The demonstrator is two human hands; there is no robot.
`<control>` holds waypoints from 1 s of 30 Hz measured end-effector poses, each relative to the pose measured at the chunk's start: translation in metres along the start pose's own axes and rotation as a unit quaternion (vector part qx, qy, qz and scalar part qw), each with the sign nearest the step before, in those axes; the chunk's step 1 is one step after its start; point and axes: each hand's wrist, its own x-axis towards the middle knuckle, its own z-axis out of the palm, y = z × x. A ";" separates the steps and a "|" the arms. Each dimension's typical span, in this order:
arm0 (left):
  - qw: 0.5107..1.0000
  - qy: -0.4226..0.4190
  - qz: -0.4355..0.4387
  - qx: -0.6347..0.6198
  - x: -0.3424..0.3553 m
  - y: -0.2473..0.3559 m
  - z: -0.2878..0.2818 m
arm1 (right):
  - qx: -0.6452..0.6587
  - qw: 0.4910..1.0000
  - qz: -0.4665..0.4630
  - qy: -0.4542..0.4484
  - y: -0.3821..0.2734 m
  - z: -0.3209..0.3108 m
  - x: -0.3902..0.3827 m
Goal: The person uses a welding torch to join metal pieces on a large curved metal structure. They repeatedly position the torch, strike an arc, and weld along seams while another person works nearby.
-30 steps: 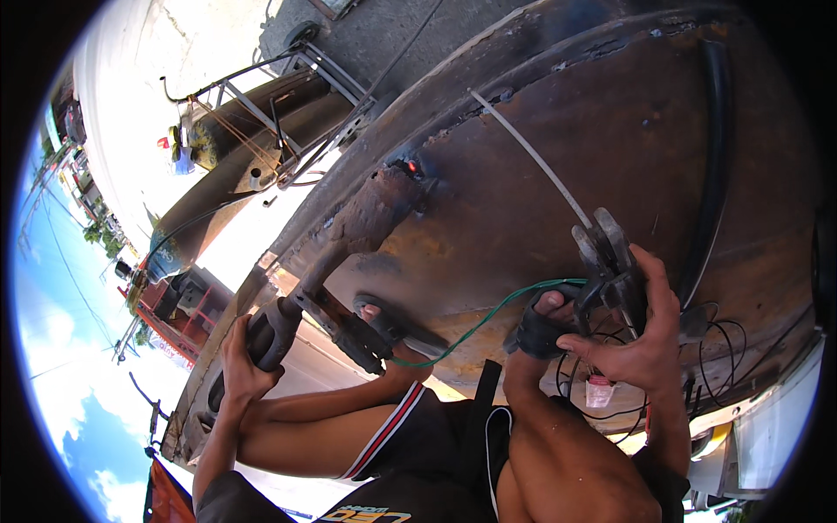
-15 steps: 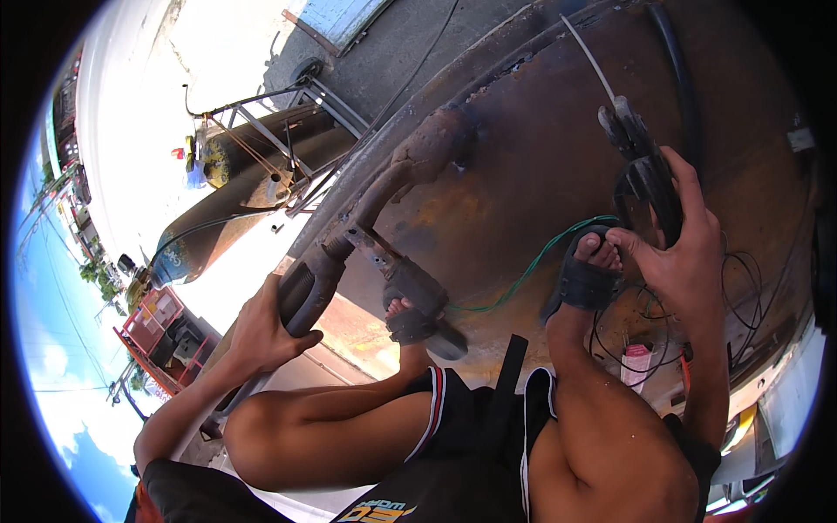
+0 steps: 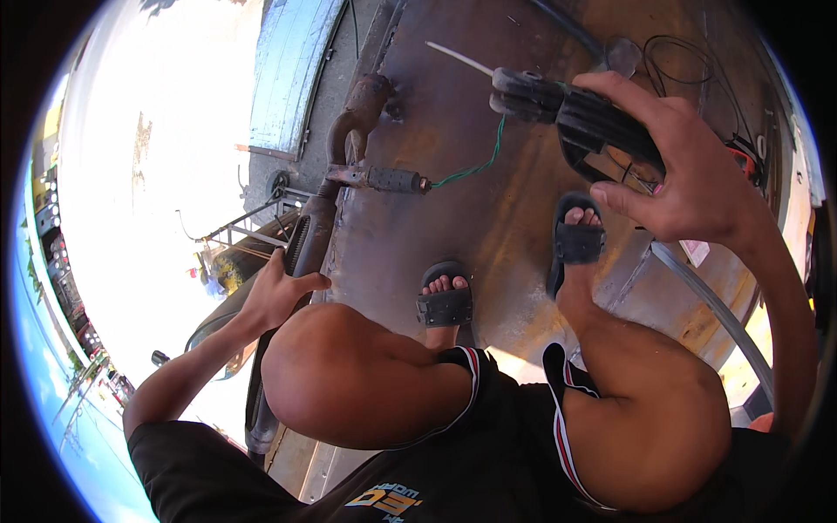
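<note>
The right hand [image 3: 689, 174] is curled around a black welding electrode holder [image 3: 593, 118], fingers over the top and thumb below, gripping its ribbed handle. The holder is dark and worn, with blunt clamp heads at its front end and a thin pale welding rod [image 3: 459, 59] jutting out toward the upper left. It is held in the air above a rusty brown steel plate [image 3: 488, 218].

The left hand [image 3: 277, 292] is closed on a rusty exhaust pipe [image 3: 336, 187] that runs along the plate's left edge, grasping it at a ribbed dark section. The pipe curves at its upper end and is scaled with rust. A short cylindrical piece [image 3: 384, 179] lies across the pipe, and a green wire [image 3: 475, 164] trails from its end toward the holder.

2 feet in black sandals [image 3: 445, 305] stand on the plate between the hands. Black cables [image 3: 689, 61] coil at the upper right.
</note>
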 end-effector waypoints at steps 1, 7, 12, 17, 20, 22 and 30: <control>0.993 0.011 -0.089 -0.074 0.000 0.001 0.000 | 0.030 0.999 0.001 -0.021 -0.011 -0.001 -0.012; 0.954 0.050 -0.226 -0.189 -0.008 0.009 0.007 | 0.225 0.959 -0.085 -0.150 -0.034 0.042 -0.064; 0.947 0.056 -0.214 -0.233 -0.007 0.012 0.013 | 0.172 0.946 -0.065 -0.266 -0.020 0.134 -0.117; 0.942 0.049 -0.206 -0.262 -0.004 0.001 0.013 | 0.083 0.984 -0.122 -0.104 -0.021 0.287 -0.109; 0.939 0.060 -0.232 -0.245 -0.004 -0.007 0.011 | 0.068 0.993 -0.097 -0.017 -0.021 0.342 -0.083; 0.935 0.049 -0.201 -0.289 -0.004 -0.010 0.010 | 0.061 0.995 -0.069 0.037 -0.017 0.360 -0.066; 0.934 0.030 -0.193 -0.300 -0.001 -0.001 0.002 | 0.019 0.988 0.010 0.153 -0.002 0.371 -0.015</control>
